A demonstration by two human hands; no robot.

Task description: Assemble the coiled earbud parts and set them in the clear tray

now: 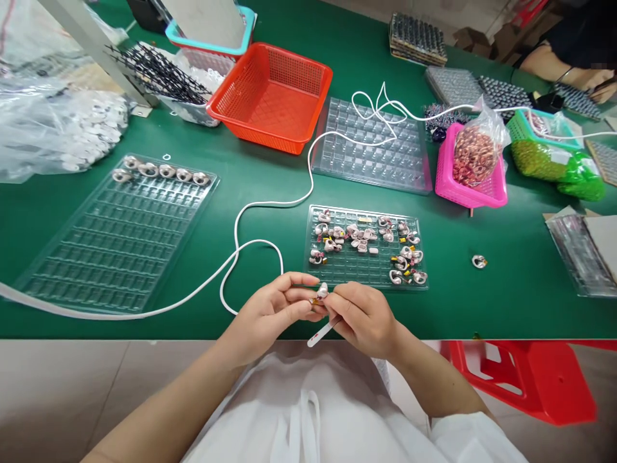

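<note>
While the left hand [276, 310] and right hand [365, 318] pinch a small pale part [322, 290] at the frame's lower centre, the right fingers also holding a thin strip [319, 335], fitting seems underway; the next move likely calls for steady alignment.

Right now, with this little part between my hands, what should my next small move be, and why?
I'd probably steady the small part with your left hand before shifting your right hand: both hands are at it, and the right also holds a pale strip jutting toward your body, which could make its grip less sure.
</note>
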